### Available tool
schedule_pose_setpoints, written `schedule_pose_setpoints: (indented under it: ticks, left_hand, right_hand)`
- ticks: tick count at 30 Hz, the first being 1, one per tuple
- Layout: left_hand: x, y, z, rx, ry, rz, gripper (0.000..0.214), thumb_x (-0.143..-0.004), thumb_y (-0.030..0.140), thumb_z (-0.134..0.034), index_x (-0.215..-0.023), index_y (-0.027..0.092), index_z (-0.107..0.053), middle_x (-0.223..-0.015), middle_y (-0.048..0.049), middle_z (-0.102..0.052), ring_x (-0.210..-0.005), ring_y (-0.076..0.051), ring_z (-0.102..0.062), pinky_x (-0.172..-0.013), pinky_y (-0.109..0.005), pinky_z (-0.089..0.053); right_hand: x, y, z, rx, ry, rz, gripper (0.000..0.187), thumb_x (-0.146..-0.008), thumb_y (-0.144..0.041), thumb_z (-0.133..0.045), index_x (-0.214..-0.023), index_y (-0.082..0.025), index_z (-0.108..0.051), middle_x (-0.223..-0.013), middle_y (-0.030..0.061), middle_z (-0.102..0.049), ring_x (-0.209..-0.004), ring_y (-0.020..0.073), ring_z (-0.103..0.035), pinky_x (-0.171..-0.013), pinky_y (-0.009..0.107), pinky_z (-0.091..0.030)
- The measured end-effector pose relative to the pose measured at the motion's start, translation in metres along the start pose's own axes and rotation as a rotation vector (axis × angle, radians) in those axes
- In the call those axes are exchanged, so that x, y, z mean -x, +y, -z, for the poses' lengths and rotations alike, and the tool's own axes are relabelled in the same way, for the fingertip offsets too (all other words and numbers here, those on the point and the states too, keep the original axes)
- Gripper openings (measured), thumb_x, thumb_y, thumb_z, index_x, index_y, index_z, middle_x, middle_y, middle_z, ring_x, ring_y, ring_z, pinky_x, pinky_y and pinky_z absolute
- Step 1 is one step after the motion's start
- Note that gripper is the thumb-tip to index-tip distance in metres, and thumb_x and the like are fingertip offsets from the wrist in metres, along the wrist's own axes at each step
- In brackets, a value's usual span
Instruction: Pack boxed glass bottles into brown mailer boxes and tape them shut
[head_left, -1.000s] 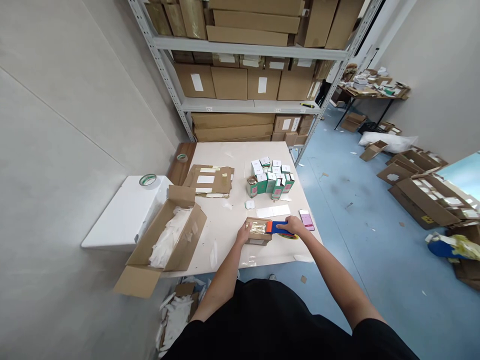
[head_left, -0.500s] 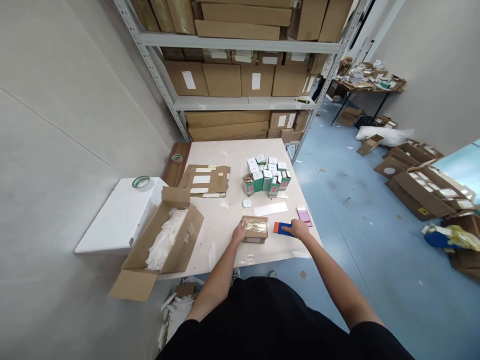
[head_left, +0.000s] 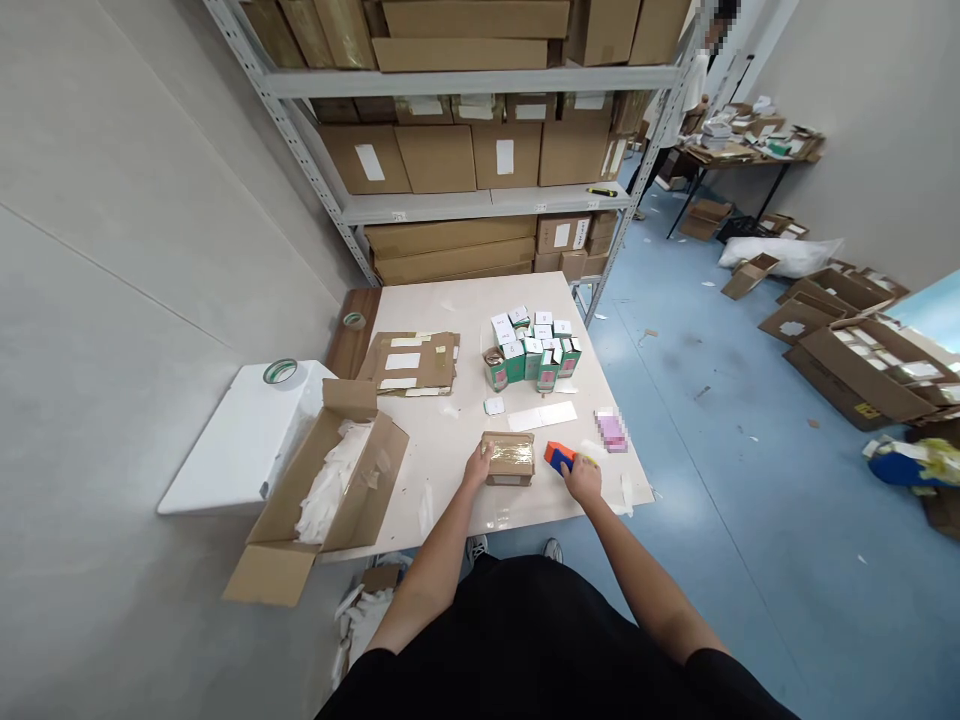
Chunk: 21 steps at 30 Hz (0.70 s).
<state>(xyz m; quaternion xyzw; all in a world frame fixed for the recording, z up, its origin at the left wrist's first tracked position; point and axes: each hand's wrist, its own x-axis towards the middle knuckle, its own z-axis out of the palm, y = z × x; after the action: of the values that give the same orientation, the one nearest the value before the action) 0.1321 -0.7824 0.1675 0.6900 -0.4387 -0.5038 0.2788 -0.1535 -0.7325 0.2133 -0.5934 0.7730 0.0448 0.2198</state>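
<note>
watching the person at the tabletop [head_left: 450, 300]: small box [head_left: 508, 458] sits flat near the front edge, flaps down, with a glossy strip of clear tape across the top. left hand [head_left: 478, 466] is on the box's left end, grip closed lightly on it. right hand [head_left: 582, 482] has its grip wrapped round the blue-orange tape dispenser [head_left: 559, 456], just right of the box and apart from it.

my read on progress: top seam of this box looks sealed. no label on the face i can see, and the white label strip [head_left: 541, 416] lies loose on the tabletop just behind it. the cluster of green-white cartons [head_left: 531, 350] further back stands unpacked, so plenty looks left. open carton [head_left: 337, 480] with white filler hangs off the left side, flattened cardboard [head_left: 409, 362] lies behind that.

can't make out:
- whether the tape runs down the box's ends, or anything on its underside
- what's inside the box
- right fingertips, hidden under the hand
- whether the dispenser touches the tabletop or hangs just above it
- the pink item [head_left: 611, 430] at the right edge, blurred out
- another person by the rack, top right, mostly cut off
</note>
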Motion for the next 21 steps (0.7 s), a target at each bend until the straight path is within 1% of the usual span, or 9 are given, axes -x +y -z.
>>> schedule_pose_setpoints:
  ticks: [2, 5, 8, 9, 11, 14, 17, 19, 21]
  left_hand:
    - [0.000, 0.001, 0.000, 0.003, 0.007, 0.005, 0.069, -0.094, 0.072, -0.052, -0.141, 0.021, -0.062, -0.142, -0.0135, -0.067, -0.136, -0.032, -0.059, -0.116, -0.040, -0.041]
    - [0.000, 0.002, 0.000, -0.011, 0.002, 0.016, 0.068, -0.094, 0.071, -0.052, -0.139, 0.022, -0.063, -0.139, -0.0132, -0.069, -0.134, -0.032, -0.061, -0.115, -0.040, -0.042]
    - [-0.001, 0.003, 0.000, -0.031, -0.002, 0.018, 0.066, -0.096, 0.069, -0.051, -0.139, 0.021, -0.063, -0.139, -0.0134, -0.069, -0.134, -0.033, -0.061, -0.114, -0.041, -0.042]
    - [-0.001, 0.003, 0.001, -0.035, -0.004, 0.016, 0.065, -0.097, 0.068, -0.050, -0.139, 0.020, -0.063, -0.139, -0.0138, -0.069, -0.134, -0.033, -0.061, -0.114, -0.041, -0.042]
    - [-0.002, 0.003, 0.001, -0.040, -0.008, 0.008, 0.064, -0.098, 0.066, -0.049, -0.140, 0.019, -0.063, -0.139, -0.0142, -0.068, -0.134, -0.033, -0.061, -0.114, -0.040, -0.042]
    - [-0.002, 0.002, 0.000, -0.040, -0.016, 0.005, 0.064, -0.099, 0.065, -0.048, -0.142, 0.019, -0.061, -0.139, -0.0141, -0.069, -0.132, -0.033, -0.061, -0.113, -0.040, -0.042]
    - [-0.002, -0.001, -0.001, -0.035, -0.024, 0.003, 0.064, -0.099, 0.065, -0.046, -0.144, 0.021, -0.059, -0.139, -0.0131, -0.069, -0.132, -0.033, -0.062, -0.113, -0.040, -0.043]
    - [-0.002, -0.002, -0.001, -0.034, -0.029, 0.003, 0.065, -0.099, 0.066, -0.046, -0.145, 0.022, -0.058, -0.140, -0.0127, -0.069, -0.132, -0.033, -0.061, -0.113, -0.041, -0.043]
    - [-0.002, -0.003, -0.001, -0.033, -0.034, 0.000, 0.066, -0.099, 0.066, -0.046, -0.146, 0.022, -0.057, -0.140, -0.0125, -0.068, -0.131, -0.033, -0.061, -0.112, -0.041, -0.043]
  right_hand:
    - [-0.002, 0.013, -0.007, -0.013, -0.028, -0.022, 0.039, -0.102, -0.026, -0.045, -0.136, -0.012, -0.059, -0.134, 0.0217, -0.066, -0.135, 0.0308, -0.057, -0.114, 0.039, -0.035]
    - [-0.005, 0.027, -0.015, -0.034, -0.109, -0.077, 0.047, -0.096, -0.013, -0.042, -0.141, -0.015, -0.056, -0.139, 0.0172, -0.065, -0.140, 0.0278, -0.052, -0.117, 0.039, -0.033]
    - [-0.008, 0.036, -0.019, -0.056, -0.069, -0.105, 0.060, -0.092, -0.007, -0.036, -0.149, -0.020, -0.049, -0.152, 0.0106, -0.057, -0.149, 0.0245, -0.042, -0.117, 0.040, -0.034]
    - [-0.009, 0.037, -0.018, -0.071, -0.052, -0.116, 0.063, -0.092, -0.007, -0.034, -0.151, -0.021, -0.048, -0.154, 0.0096, -0.055, -0.150, 0.0244, -0.041, -0.116, 0.040, -0.035]
    - [-0.013, 0.035, -0.013, -0.100, -0.036, -0.125, 0.061, -0.092, -0.008, -0.034, -0.151, -0.019, -0.049, -0.151, 0.0112, -0.058, -0.146, 0.0251, -0.046, -0.113, 0.038, -0.039]
    - [-0.018, 0.017, 0.001, -0.172, -0.037, -0.081, 0.053, -0.097, -0.014, -0.034, -0.144, -0.014, -0.057, -0.140, 0.0136, -0.067, -0.134, 0.0242, -0.057, -0.106, 0.030, -0.043]
    - [-0.015, -0.020, 0.011, -0.306, -0.076, -0.012, 0.048, -0.102, -0.024, -0.030, -0.135, -0.018, -0.065, -0.130, 0.0098, -0.072, -0.121, 0.0228, -0.065, -0.098, 0.026, -0.047]
    - [-0.008, -0.050, 0.010, -0.368, -0.112, 0.013, 0.043, -0.103, -0.037, -0.038, -0.130, -0.022, -0.067, -0.125, 0.0078, -0.074, -0.116, 0.0248, -0.066, -0.092, 0.026, -0.049]
    - [0.002, -0.078, 0.003, -0.387, -0.145, -0.022, 0.043, -0.098, -0.047, -0.051, -0.131, -0.023, -0.065, -0.121, 0.0077, -0.075, -0.113, 0.0271, -0.067, -0.090, 0.028, -0.050]
